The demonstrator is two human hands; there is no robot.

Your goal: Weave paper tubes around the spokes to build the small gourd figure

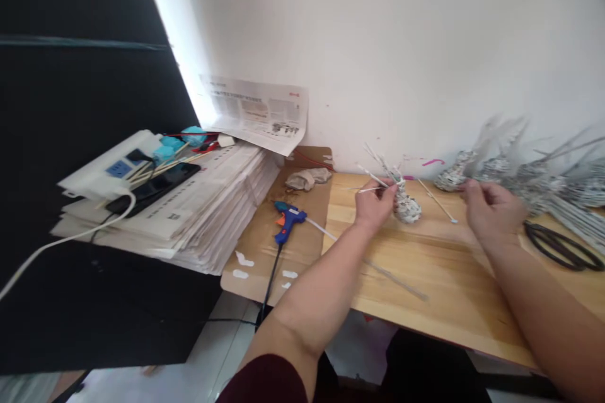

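Left hand [373,206] is pinching a bulb-shaped grey-white woven paper piece [407,208] near its neck, can't tell the right hand's [495,209] grip, but squeezing too hard could kink the thin white paper strips [375,157] above the pinch.

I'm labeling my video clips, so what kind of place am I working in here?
Probably a small craft workspace, perhaps at home: a blue hot glue gun on cardboard, black-handled scissors, and small woven paper pieces on a wooden table.
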